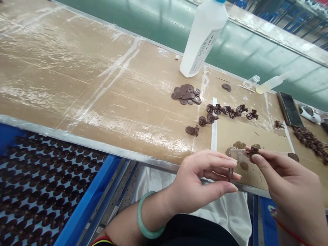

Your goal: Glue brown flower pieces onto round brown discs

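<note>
Left hand [205,181]: from my remote seat I see thumb and fingers pinched on a brown disc [231,174], held edge-on
Right hand [292,177]: fingertips clamped on a dark figure [253,150], just right of the disc, above the table [143,112]
Loose pile [186,94]: more discs, near the white bottle [201,37]

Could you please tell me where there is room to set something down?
Freest is the tabletop left of the disc pile, between the green strip and blue crate. It's crowded around the figures, left hand and right hand.
</note>
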{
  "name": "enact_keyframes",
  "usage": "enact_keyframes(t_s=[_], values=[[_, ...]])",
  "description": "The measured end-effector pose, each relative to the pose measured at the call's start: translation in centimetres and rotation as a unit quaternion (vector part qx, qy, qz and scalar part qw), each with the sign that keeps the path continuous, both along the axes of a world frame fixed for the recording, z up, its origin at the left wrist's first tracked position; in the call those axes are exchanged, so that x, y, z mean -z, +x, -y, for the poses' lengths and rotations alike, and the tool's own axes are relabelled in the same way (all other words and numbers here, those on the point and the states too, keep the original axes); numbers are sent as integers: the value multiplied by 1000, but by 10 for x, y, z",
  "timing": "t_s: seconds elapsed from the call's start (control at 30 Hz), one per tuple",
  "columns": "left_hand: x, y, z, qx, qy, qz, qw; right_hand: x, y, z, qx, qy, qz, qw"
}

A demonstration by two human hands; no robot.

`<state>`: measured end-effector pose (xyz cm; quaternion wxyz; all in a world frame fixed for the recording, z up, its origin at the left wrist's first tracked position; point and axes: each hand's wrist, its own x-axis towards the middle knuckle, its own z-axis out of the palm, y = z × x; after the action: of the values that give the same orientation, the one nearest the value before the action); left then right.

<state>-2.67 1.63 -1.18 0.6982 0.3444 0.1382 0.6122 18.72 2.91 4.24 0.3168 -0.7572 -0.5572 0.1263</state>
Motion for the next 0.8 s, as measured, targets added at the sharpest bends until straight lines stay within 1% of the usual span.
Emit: enact_keyframes(t_s=[0.17,0.3,0.6,0.8], values=[[0,-1,1,1,-10,1,1000,-8,-7,-1,28,-7,-34,999],[0,0,2,-1,-6,-1,1000,-11,-13,-3,37,-20,-53,998],[-1,0,1,-4,-4,5,1000,-5,-14,-3,42,-17,-40,998],[-1,1,1,-12,-13,1,1000,-1,-10,0,28,-6,-39,999]])
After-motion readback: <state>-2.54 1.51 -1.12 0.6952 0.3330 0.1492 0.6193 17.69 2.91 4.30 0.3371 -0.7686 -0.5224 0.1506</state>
